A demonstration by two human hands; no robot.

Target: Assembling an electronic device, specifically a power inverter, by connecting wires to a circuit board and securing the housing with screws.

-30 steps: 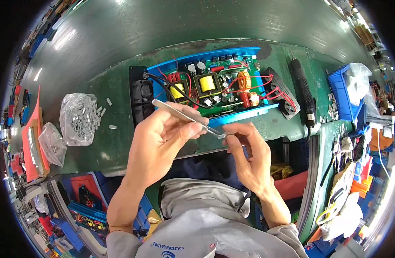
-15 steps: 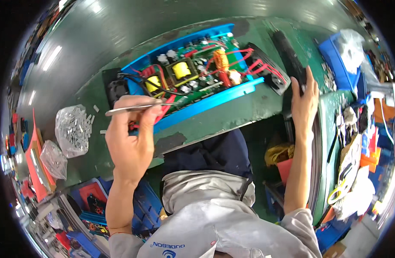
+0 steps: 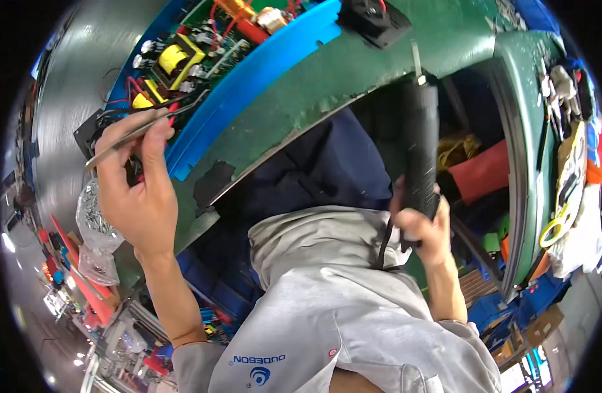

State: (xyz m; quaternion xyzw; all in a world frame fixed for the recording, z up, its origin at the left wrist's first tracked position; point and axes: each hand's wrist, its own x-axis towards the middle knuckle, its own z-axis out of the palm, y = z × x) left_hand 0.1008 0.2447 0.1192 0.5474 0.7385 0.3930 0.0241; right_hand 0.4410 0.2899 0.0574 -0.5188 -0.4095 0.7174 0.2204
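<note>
The driver [image 3: 420, 147], a black cylinder, stands out in front of the bench edge, its thin metal bit pointing away from the person. The right hand [image 3: 425, 226] is curled around its lower end, fingers closed on the grip; the hand is a little blurred from where I stand. In the left hand [image 3: 140, 190], thumb and fingers are pinched together on the metal tweezers [image 3: 125, 139], which lie slantwise across the fingers with their tips toward the board [image 3: 216, 57]. I can't tell whether the tips touch anything there.

The board sits on the bench [image 3: 294, 108] in a blue housing [image 3: 268, 69], crowded with parts, among them a yellow-wound transformer [image 3: 174, 57] and red wires. A black fan [image 3: 376, 23] lies just beyond the housing's right end. Off to the left, past the left hand, is a clear bag [image 3: 94, 213] of small pale pieces. Over on the right, yellow-handled scissors [image 3: 558, 226] lie near a white bundle [image 3: 579, 232].
</note>
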